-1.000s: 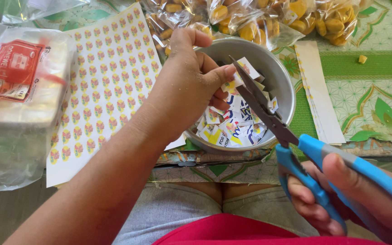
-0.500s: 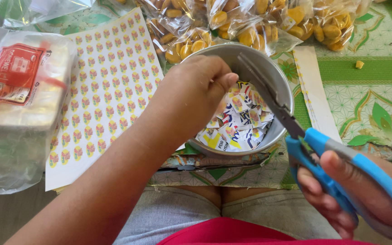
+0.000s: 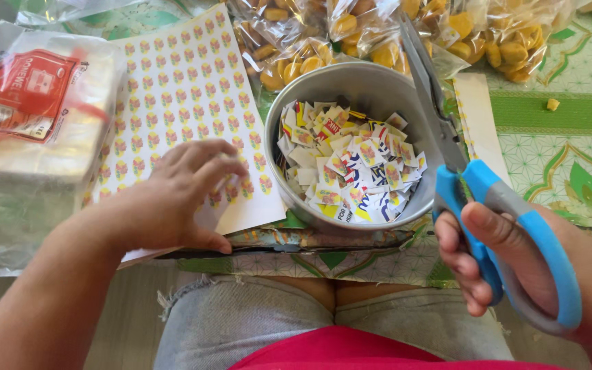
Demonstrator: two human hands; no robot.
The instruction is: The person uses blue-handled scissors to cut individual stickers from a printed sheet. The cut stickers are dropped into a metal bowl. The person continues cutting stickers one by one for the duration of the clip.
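My left hand (image 3: 173, 199) rests flat, fingers spread, on the near corner of a white sheet printed with rows of small flower stickers (image 3: 186, 103). My right hand (image 3: 508, 267) grips blue-handled scissors (image 3: 474, 185) with the blades closed and pointing away, over the right rim of a round metal bowl (image 3: 282, 123). The bowl holds several small cut paper labels (image 3: 347, 161) in white, yellow, red and blue.
Clear bags of yellow snacks (image 3: 378, 34) lie behind the bowl. A plastic-wrapped pack with a red label (image 3: 29, 103) sits at the left. A narrow paper strip (image 3: 477, 123) lies right of the bowl on a green patterned mat (image 3: 570, 157). My knees are below.
My left hand has left the bowl and moved left onto the sticker sheet. The scissors have swung more upright beside the bowl.
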